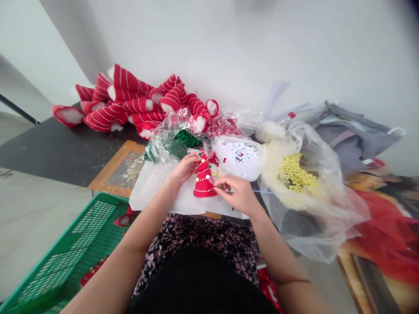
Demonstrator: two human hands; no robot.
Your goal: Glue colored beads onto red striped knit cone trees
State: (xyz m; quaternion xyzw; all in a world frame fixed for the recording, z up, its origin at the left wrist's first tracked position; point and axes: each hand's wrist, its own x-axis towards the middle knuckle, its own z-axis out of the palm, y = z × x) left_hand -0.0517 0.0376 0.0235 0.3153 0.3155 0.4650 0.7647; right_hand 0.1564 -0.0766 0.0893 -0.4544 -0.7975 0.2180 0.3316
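Note:
A small red felt cone (204, 185), wound with white twisted cord and dotted with yellow, white and green pom-poms, stands tip-up over white paper (157, 185). My left hand (188, 168) pinches it near its tip from the left. At its lower right edge is my right hand (234, 192), thumb and fingertips closed together. Whatever sits between those fingertips is too small to make out. Just behind the cone lie loose red pom-poms (214, 159) and a few yellow ones (217, 173).
Stuffed red cones (131, 102) are heaped at the back left. Bags hold green pom-poms (187, 138), white pom-poms (244, 151) and yellow pom-poms (297, 172). A wooden frame (113, 168) lies left of the paper. A green plastic basket (65, 244) stands below, and a grey bag (353, 135) sits at right.

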